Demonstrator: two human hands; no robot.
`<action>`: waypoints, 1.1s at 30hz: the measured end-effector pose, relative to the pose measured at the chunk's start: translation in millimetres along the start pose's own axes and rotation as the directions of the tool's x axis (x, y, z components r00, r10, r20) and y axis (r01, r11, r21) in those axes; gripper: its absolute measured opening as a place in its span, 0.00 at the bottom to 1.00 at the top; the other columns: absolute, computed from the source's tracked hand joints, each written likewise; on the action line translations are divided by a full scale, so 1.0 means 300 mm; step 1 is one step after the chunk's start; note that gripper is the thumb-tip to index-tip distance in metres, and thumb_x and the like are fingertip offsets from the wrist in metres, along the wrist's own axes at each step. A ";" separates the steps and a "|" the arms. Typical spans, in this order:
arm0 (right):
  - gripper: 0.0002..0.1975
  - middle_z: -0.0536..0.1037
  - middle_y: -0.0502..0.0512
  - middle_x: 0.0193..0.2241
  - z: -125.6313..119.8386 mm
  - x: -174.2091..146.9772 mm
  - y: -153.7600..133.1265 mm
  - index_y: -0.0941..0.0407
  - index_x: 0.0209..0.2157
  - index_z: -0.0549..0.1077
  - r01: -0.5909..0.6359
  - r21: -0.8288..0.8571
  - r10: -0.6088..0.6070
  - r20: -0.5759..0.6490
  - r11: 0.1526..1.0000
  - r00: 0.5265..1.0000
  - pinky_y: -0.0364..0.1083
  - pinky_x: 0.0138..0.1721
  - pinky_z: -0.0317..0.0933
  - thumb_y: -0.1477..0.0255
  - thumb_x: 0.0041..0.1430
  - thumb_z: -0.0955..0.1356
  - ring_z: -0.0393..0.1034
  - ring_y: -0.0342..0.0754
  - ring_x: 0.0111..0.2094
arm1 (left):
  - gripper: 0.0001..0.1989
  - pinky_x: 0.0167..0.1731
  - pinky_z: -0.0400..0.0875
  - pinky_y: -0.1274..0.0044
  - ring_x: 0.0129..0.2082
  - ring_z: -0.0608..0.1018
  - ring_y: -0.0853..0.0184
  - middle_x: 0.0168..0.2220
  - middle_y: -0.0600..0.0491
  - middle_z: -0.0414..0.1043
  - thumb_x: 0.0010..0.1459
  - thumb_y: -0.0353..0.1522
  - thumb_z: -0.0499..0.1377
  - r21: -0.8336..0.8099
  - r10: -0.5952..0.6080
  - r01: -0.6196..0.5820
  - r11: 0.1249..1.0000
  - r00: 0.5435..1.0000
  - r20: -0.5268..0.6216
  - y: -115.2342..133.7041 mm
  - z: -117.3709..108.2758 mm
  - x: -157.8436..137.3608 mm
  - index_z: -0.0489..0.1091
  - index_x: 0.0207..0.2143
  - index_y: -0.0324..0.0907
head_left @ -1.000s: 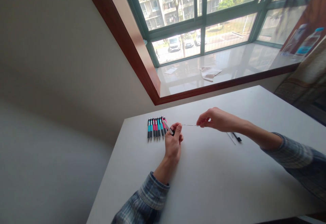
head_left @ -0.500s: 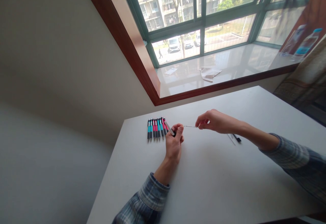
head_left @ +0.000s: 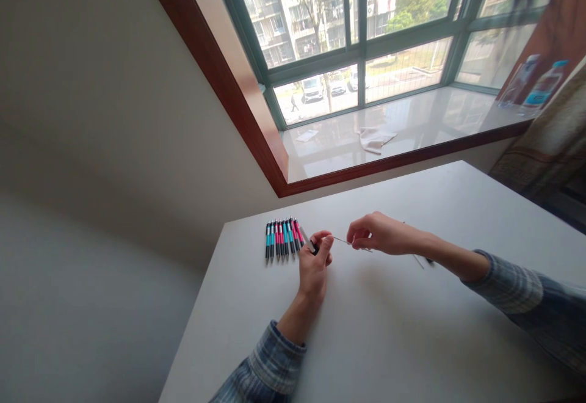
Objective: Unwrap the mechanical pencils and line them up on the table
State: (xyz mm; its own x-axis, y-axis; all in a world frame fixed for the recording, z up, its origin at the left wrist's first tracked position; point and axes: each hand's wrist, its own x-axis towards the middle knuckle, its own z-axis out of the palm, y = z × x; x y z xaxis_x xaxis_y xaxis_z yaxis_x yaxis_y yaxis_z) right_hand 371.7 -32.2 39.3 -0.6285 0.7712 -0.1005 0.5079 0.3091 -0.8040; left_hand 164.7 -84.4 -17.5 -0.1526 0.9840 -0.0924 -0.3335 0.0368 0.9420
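My left hand point(head_left: 314, 262) is closed around a pen barrel point(head_left: 307, 239), whose pale, slim end pokes out to the upper left and whose dark part shows between the fingers. Between the fingertips of both hands runs a thin pen refill point(head_left: 340, 240). Its near end meets my left thumb and finger. My right hand point(head_left: 373, 232) pinches it, and its other end sticks out below the right fingers. Just left of my left hand, several click pens point(head_left: 281, 239) with turquoise or pink barrels lie side by side.
On the white table point(head_left: 379, 317), a thin white stick point(head_left: 418, 261) and a small black piece point(head_left: 429, 262) lie partly behind my right forearm. Beyond the table, the windowsill point(head_left: 329, 156) carries a cloth point(head_left: 375, 139), a paper point(head_left: 306, 135) and two bottles point(head_left: 544, 88).
My right hand has come slightly closer to my left, and the refill now slants down to the right, its far end showing past the fingers. The whole view has tipped a little.
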 end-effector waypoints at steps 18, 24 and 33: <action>0.07 0.83 0.53 0.32 0.005 0.012 -0.002 0.54 0.34 0.79 0.060 0.114 -0.046 -0.121 0.992 0.992 0.45 0.33 0.68 0.66 0.59 0.71 0.79 0.50 0.34 | 0.25 0.24 0.53 0.79 0.22 0.56 0.73 0.22 0.61 0.53 0.57 0.52 0.65 0.164 -0.002 -0.022 0.986 0.989 0.146 0.025 0.007 -0.026 0.76 0.43 0.39; 0.15 0.81 0.55 0.32 -0.029 0.027 -0.019 0.57 0.37 0.78 0.251 0.392 -0.100 -0.368 0.885 0.925 0.49 0.38 0.71 0.60 0.56 0.75 0.78 0.50 0.35 | 0.23 0.27 0.56 0.77 0.26 0.61 0.68 0.25 0.56 0.59 0.62 0.53 0.57 0.252 -0.051 -0.020 0.968 0.961 0.272 0.026 -0.002 -0.052 0.73 0.37 0.42; 0.17 0.81 0.56 0.38 -0.029 0.016 -0.064 0.57 0.37 0.78 0.353 0.541 -0.126 -0.412 0.763 0.902 0.52 0.48 0.71 0.58 0.54 0.77 0.77 0.50 0.40 | 0.24 0.32 0.60 0.75 0.30 0.65 0.65 0.30 0.52 0.66 0.63 0.55 0.56 0.381 -0.101 -0.064 0.922 0.912 0.397 0.041 0.010 -0.077 0.73 0.35 0.42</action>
State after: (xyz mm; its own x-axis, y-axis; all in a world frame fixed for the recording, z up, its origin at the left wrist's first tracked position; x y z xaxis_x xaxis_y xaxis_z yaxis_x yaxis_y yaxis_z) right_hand 364.0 -29.8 59.4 -0.3880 0.8866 0.2519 -0.1533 0.2075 -0.9662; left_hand 166.9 -106.2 -2.9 0.2636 0.9633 -0.0510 0.0567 0.0373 0.9977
